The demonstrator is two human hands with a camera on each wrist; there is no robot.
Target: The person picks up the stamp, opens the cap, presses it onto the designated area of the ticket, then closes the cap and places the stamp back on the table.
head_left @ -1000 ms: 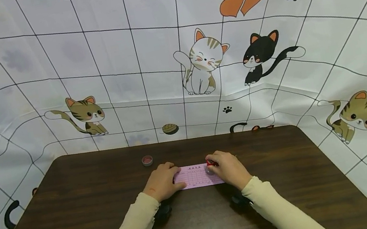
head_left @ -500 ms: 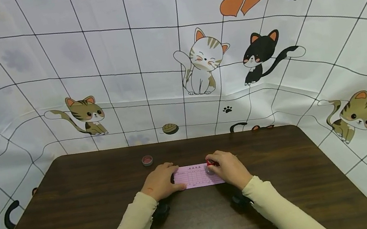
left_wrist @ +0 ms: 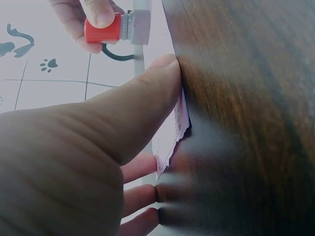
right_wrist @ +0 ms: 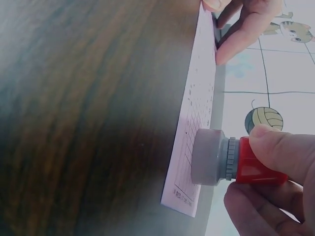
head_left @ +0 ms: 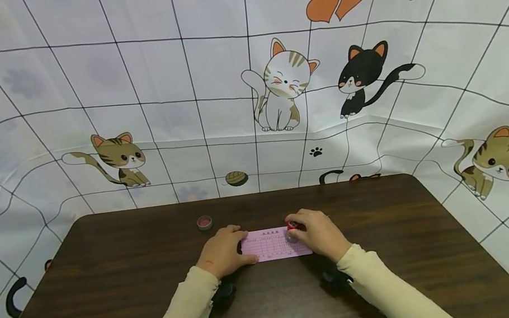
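"So, what could go wrong from here?"

"Smudging, I'd say. The red-and-grey cylindrical stamp (right_wrist: 236,158) stands at the three o'clock end of the pink, grid-printed paper sheet (head_left: 272,244), its grey end seemingly against the print. If it rocks or slides, any mark beneath could blur or double."

"And the sheet itself?"

"It lies on the dark brown wooden table (head_left: 281,308) and looks thin, with a ragged nine o'clock end, so a sideways pull might crease or tear it. Should the left hand (head_left: 223,251) ease off, the sheet could skid."

"How does that hand lie?"

"Spread wide: thumb pressing the eight o'clock corner, index finger touching near ten, the other fingertips apparently resting on the wood past the end."

"The right hand (head_left: 318,233)?"

"Pinching the stamp's red handle, thumb on one side and fingers on the other, with no gap left around it."

"Anything else?"

"A small round grey pot with a reddish inside (head_left: 205,228), well apart, at ten o'clock from the sheet. I can't tell whether it's a cap."
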